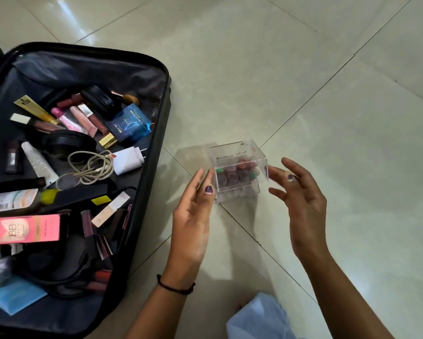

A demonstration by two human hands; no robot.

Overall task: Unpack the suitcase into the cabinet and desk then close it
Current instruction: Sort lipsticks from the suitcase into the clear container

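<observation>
Both the left hand [193,214] and right hand [303,204], fingers spread, flank the clear box [238,167].

The pink box [22,228] reads "BB"; the blue box [132,123] seems to read "SKAI".

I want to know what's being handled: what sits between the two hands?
A clear plastic box holding small reddish items sits between the left hand and the right hand, shown in the head view.
</observation>
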